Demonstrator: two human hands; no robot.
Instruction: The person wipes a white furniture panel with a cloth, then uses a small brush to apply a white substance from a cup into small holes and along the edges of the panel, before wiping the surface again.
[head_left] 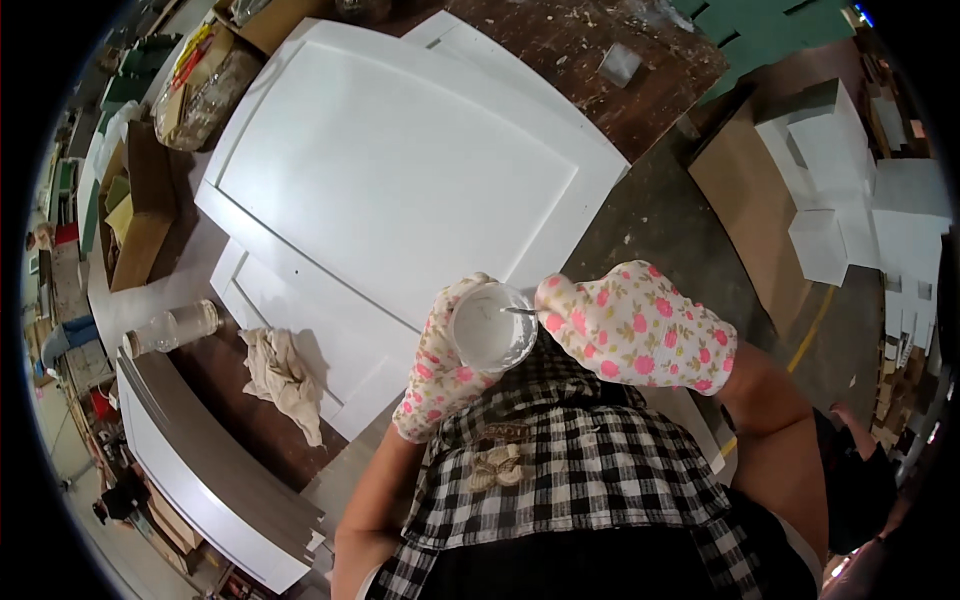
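Head view: left hand [437, 370] clasps cup [523, 349], right hand [640, 330] pinches thin tool [520, 311].

Panel [390, 150] smooth, semi-gloss; cup [518, 352] plastic-lkg; gloves [640, 325] matt cloth; tabletop [540, 60] rough, wd-lkg.

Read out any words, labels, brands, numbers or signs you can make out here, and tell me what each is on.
Apron patch: any marks are too small and blurred to read.
Cup in the left hand: no readable text.
White panel: none.
Nothing else is legible.
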